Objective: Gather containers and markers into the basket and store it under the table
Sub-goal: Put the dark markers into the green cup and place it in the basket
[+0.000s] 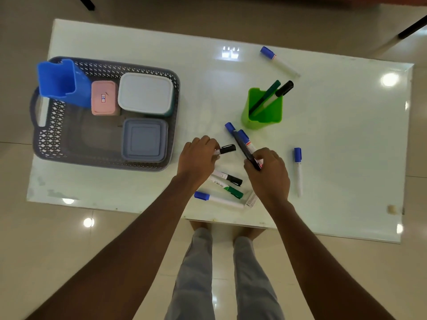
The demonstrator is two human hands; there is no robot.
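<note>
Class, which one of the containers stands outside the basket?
The green cup, standing on the table to the right of the basket. The blue cup, pink box, white box and grey box all sit inside it.

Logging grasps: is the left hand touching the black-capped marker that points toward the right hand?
Touching. The head view shows the left hand gripping the black-capped marker, with only its cap end sticking out.

We find bare table [208, 93] mid-frame between basket [92, 161] at left and green cup [268, 113], loose markers [227, 177] crowding lower centre.
</note>
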